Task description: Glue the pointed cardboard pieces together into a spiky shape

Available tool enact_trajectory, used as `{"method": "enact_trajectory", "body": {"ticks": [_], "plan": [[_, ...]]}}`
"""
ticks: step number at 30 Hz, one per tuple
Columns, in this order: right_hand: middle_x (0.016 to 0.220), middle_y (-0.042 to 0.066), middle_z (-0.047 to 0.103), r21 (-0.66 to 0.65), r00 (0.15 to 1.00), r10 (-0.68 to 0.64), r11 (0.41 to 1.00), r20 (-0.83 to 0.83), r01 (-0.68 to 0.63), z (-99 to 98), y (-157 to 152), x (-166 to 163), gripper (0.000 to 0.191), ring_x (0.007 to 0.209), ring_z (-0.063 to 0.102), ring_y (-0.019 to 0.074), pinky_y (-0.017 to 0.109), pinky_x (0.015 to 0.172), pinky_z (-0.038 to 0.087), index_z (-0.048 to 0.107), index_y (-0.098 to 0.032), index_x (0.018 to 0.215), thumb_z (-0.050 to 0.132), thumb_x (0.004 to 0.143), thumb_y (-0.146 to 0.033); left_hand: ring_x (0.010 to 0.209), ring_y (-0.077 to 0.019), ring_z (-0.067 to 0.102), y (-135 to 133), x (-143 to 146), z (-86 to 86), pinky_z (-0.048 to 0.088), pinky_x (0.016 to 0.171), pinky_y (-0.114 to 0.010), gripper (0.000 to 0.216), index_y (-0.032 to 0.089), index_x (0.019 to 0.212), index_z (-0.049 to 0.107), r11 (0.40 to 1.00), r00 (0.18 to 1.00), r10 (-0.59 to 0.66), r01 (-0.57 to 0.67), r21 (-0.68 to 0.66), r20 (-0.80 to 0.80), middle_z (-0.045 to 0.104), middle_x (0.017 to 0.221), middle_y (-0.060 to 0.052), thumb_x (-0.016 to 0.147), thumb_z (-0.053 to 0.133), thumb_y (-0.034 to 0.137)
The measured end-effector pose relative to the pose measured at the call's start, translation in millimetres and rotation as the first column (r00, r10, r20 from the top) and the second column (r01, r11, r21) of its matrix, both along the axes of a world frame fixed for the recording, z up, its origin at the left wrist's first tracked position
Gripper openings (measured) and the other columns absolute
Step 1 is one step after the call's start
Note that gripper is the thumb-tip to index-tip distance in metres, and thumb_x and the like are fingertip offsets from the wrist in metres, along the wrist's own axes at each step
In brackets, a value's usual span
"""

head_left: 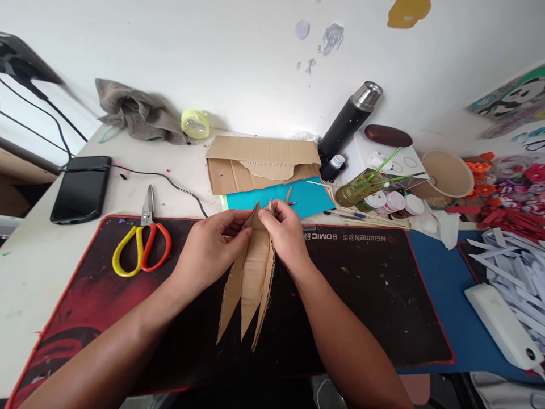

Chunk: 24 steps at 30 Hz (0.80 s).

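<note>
Between my two hands is a folded piece of brown cardboard (255, 267), its lower end cut into long pointed strips that hang toward me over the dark mat. My left hand (217, 244) pinches its upper left edge, thumb in front and fingers behind. On the upper right edge, my right hand (287, 230) grips with the thumb on the near side. A pair of scissors (147, 238) with one yellow and one red handle lies left of my left hand, blades pointing away. Past my hands, a larger cut cardboard piece (264, 150) rests partly on a blue sheet (276, 197).
A dark desk mat (361, 295) with a red edge lies under my arms. At left are a black phone (80, 190), a cable and a grey cloth (136, 111). At right stand a black thermos (349, 122), a glass with green stems (355, 190), small jars and white paper strips (515, 272).
</note>
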State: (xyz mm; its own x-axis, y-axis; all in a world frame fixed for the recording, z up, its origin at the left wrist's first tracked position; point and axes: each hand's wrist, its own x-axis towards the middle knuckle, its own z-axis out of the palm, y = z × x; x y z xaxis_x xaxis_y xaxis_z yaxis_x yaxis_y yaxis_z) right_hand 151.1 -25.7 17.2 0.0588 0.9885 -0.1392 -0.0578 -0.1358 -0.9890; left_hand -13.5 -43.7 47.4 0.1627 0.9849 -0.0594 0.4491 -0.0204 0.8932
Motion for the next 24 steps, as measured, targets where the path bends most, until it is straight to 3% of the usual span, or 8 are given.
{"method": "enact_trajectory", "body": {"ticks": [24], "plan": [[0.069,-0.005,0.040,0.016,0.998,-0.013,1.000,0.061,0.012,-0.7,1.3,-0.1,0.031,0.066,0.039,0.0152,0.031,0.063,0.033,0.044,-0.025,0.069,0.067,0.084,-0.039,0.088,-0.0230,0.077,0.7,1.4,-2.2,0.060,0.080,-0.034,0.034,0.022,0.121,0.079,1.000,1.000,0.000,0.000,0.022,-0.009,0.084,0.106,-0.004,0.092,0.067,0.035]]}}
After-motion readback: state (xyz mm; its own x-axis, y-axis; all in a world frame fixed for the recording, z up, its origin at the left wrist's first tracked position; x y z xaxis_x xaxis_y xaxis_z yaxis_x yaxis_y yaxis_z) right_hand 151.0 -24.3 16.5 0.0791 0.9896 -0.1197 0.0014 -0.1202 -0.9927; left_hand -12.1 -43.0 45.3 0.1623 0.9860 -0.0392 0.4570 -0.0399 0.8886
